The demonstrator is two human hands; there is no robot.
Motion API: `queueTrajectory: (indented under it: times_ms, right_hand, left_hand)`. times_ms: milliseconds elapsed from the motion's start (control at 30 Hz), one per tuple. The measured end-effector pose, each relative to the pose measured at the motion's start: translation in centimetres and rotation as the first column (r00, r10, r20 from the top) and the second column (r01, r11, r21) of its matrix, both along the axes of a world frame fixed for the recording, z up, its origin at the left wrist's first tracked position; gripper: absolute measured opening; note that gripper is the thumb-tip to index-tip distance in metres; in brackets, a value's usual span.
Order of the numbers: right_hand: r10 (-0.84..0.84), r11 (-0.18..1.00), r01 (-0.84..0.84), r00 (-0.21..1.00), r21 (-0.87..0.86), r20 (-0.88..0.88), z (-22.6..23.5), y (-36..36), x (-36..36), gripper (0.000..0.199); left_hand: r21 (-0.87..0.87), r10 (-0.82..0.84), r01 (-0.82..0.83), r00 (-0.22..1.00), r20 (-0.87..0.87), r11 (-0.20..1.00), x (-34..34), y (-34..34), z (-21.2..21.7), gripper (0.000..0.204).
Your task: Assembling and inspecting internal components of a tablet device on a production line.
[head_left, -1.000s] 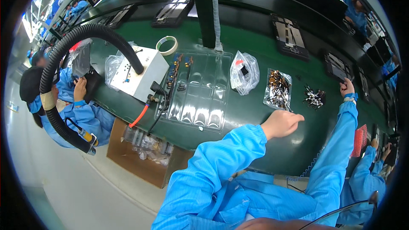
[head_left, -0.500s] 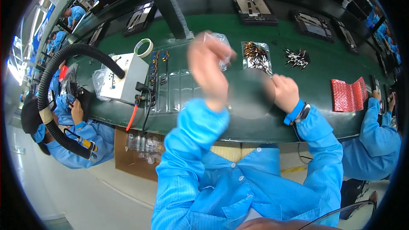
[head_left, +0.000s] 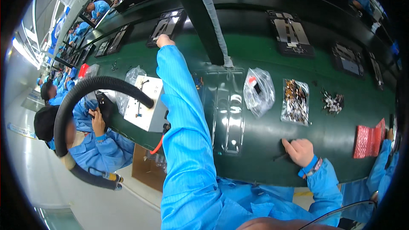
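Observation:
My left arm stretches far across the green bench, and my left hand (head_left: 165, 40) is at the near edge of a flat black-framed device (head_left: 169, 24). Its fingers are turned away and mostly hidden. My right hand (head_left: 300, 152) rests low over the bench near the front edge, one finger extended and the others loosely bent, with nothing visible in its grasp. Beside it lies a thin dark piece (head_left: 281, 157), too small to name. Beyond are a clear bag (head_left: 258, 96) with a red and a black item inside, a bag of small cable parts (head_left: 295, 102) and a loose pile of similar parts (head_left: 332, 102).
A white box (head_left: 147, 106) with a black flexible hose (head_left: 102, 81) stands left of my arm. A clear plastic tray (head_left: 228, 115) lies mid-bench beneath a dark post (head_left: 204, 21). Red bubble wrap (head_left: 368, 140) lies right. Co-workers sit on both sides; more framed devices (head_left: 292, 34) line the back.
My left hand has gone from mid-bench to the far device on the left. My right hand has drawn back from the blurred round patch. The view has shifted, and the clear bag now lies uncovered.

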State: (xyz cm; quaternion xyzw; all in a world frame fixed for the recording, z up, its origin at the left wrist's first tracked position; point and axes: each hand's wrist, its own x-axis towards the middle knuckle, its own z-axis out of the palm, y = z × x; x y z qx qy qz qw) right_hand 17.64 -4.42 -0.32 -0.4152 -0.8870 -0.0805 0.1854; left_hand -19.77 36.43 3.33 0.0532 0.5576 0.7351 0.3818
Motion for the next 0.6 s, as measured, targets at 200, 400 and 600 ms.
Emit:
queueTrajectory:
  times_ms: [200, 400, 600]
  right_hand:
    - [-0.032, 0.993, 0.023, 0.996, -0.118, -0.079, -1.8, 0.3, 0.7, 0.032]
    - [-0.028, 0.984, 0.002, 0.989, -0.179, -0.142, -1.7, 1.4, 1.1, 0.031]
    - [-0.04, 0.988, 0.013, 0.983, -0.151, -0.177, -1.8, 0.8, 0.6, 0.03]
  left_hand:
    - [-0.046, -0.036, 0.041, 0.994, 0.105, 0.998, -2.3, 5.2, -4.6, 0.036]
    - [-0.069, -0.208, 0.256, 0.569, -0.795, 0.964, -6.4, 6.5, -6.4, 0.031]
    - [0.352, 0.194, -0.226, 0.973, 0.124, 0.908, 1.0, 1.5, -0.2, 0.045]
